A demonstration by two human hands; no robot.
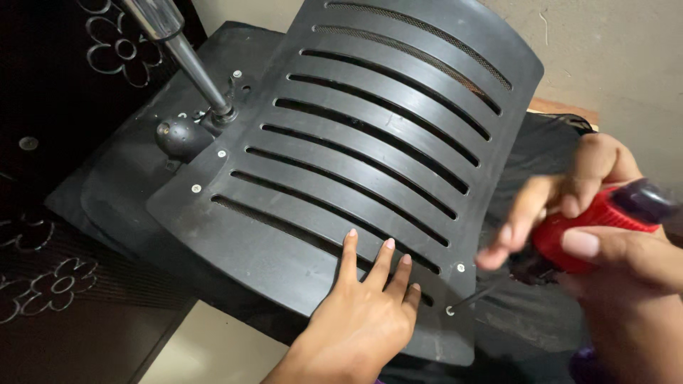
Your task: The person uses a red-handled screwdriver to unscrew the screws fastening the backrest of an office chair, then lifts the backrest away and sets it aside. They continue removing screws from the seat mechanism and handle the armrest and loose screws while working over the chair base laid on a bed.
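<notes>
A black plastic chair back (370,135) with several long slots lies face up over an upturned chair seat. My left hand (366,306) rests flat on its near edge, fingers spread over the lowest slots. My right hand (605,235) grips a screwdriver with a red and black handle (597,220). The thin shaft points down left, and its tip sits at a screw (450,310) in the panel's near right corner. A second screw (460,268) shows just above it.
A chrome gas-lift cylinder (181,50) rises from the black seat base (121,185) at the upper left, beside a round black knob (178,135). Dark furniture with flower patterns (50,284) stands on the left. A pale wall is behind.
</notes>
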